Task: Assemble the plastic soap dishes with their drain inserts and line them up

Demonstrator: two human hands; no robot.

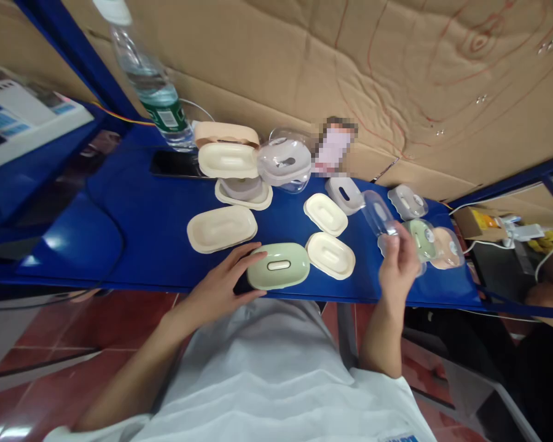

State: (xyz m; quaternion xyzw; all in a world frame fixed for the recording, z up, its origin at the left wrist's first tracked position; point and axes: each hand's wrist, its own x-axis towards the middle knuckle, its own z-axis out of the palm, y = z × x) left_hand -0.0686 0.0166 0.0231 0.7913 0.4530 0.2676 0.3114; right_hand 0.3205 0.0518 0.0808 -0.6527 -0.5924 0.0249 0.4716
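My left hand (225,276) grips the left end of a pale green oval box (281,266) with a small slot-shaped inset on top, at the table's near edge. To the right, my right hand (400,261) is closed in a pinch on a clear plastic lid (376,209), which is tilted up. Just beyond that hand lie a green box (420,239) and a peach box (447,247), both under clear covers. Cream oval trays (330,255) lie between my hands, and a larger cream tray (222,229) rests beyond my left hand.
A water bottle (159,98) stands at the back left beside a dark phone (179,164). Stacked cream and peach pieces (228,161) and lilac pieces (286,161) sit along the cardboard wall (267,61). A black cable (120,227) crosses the blue table's left side.
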